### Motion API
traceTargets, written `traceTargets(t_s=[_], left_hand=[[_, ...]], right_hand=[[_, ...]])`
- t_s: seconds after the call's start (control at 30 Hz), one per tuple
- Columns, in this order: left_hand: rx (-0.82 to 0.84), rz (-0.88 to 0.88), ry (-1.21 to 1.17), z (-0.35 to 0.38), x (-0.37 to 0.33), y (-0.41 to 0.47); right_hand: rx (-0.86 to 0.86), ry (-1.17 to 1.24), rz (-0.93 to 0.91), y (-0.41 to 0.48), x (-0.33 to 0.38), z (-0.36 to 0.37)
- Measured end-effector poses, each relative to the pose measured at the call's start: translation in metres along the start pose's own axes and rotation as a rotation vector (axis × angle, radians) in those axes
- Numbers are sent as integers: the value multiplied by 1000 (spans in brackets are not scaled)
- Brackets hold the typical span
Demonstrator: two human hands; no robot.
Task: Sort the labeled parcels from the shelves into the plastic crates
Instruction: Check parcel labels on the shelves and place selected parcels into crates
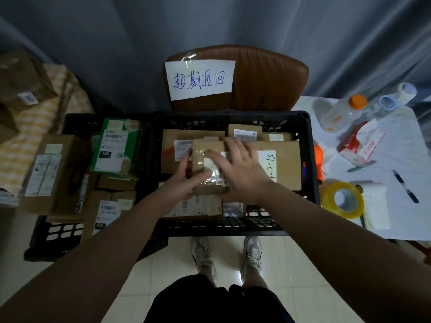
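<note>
A small brown taped parcel (203,159) lies on top of other cardboard parcels inside the black plastic crate (311,159) in front of me. My left hand (184,178) grips its left edge, thumb across the top. My right hand (240,169) lies flat on its right side with fingers spread. Under it sit a wide flat box with a handwritten label (286,159) and several labelled boxes. A second black crate (60,231) at the left holds a green-and-white parcel (116,145) and several brown boxes.
A brown chair (268,75) behind the crate carries a handwritten paper sign (200,79). At the right, a white table (401,206) holds a tape roll (342,199), a pen (405,186), bottles and a red box. More boxes are stacked at the far left. My feet stand on a tiled floor.
</note>
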State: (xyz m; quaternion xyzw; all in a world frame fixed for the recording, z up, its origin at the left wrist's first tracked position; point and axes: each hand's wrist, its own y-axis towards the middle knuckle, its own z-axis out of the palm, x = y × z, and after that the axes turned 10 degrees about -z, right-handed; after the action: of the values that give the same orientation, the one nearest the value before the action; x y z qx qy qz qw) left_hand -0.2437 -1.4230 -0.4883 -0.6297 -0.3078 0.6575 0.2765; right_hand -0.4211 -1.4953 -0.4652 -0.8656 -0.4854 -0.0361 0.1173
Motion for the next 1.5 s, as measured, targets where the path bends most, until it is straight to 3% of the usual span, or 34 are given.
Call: traceTargets(t_s=[0.17, 0.33, 0.4, 0.47, 0.53, 0.63, 0.83, 1.0, 1.1, 1.23, 1.5], left_hand=[[-158, 52, -182, -35, -11, 13], [-231, 35, -216, -75, -14, 35], [-300, 41, -111, -79, -16, 47], [-468, 83, 27, -79, -20, 61], [-620, 161, 190, -76, -25, 67], [-612, 248, 501, -72, -25, 66], [-694, 180, 962, -74, -21, 64], [-659, 97, 1177, -72, -30, 53], [-655, 78, 1200, -74, -43, 34], [-814, 170, 1228, -77, -52, -13], [-1028, -12, 1202, -72, -15, -140]], right_hand=[[-50, 103, -34, 38, 3, 3], [-68, 293, 477, 23, -27, 25], [-92, 589, 617, 17, -35, 32], [-182, 805, 641, 22, -32, 32], [-227, 807, 629, 32, -26, 31], [-294, 672, 635, 43, -23, 32], [-128, 426, 599, 41, -27, 40], [22, 207, 575, 41, -28, 26], [90, 62, 480, 41, -25, 6], [51, 37, 311, 43, -12, -35], [-38, 4, -69, 47, 51, -86]])
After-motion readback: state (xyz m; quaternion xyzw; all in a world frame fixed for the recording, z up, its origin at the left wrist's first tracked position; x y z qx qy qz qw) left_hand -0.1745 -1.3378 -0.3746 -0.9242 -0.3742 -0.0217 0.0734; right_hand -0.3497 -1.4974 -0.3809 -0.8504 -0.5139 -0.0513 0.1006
